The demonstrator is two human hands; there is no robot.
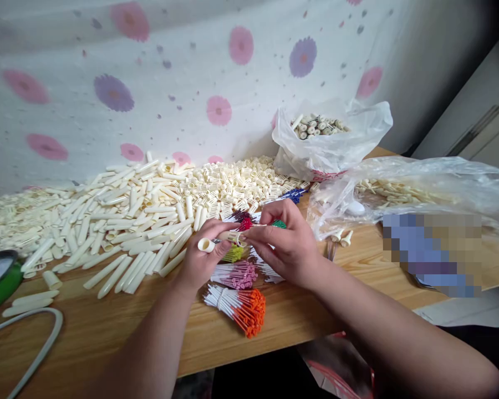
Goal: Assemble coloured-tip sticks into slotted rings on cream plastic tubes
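Note:
My left hand (pixel 205 257) is closed around a cream hollow tube (pixel 206 245), its open end facing me. Close to its right, my right hand (pixel 286 238) pinches a small cream part (pixel 238 238) between thumb and fingers, near the left fingertips. Under and between the hands lie bundles of thin white sticks with coloured tips: orange (pixel 249 313), pink (pixel 243 275), yellow-green (pixel 234 254), green (pixel 279 224), red (pixel 245 224) and blue (pixel 293 195).
Cream tubes (pixel 137 216) and small slotted parts (pixel 237 180) are heaped along the back. A plastic bag of parts (pixel 332 152), another clear bag (pixel 432 183) and a pixelated object (pixel 432 255) lie right. A green-rimmed round object (pixel 2 288) and white cable (pixel 56 327) are left.

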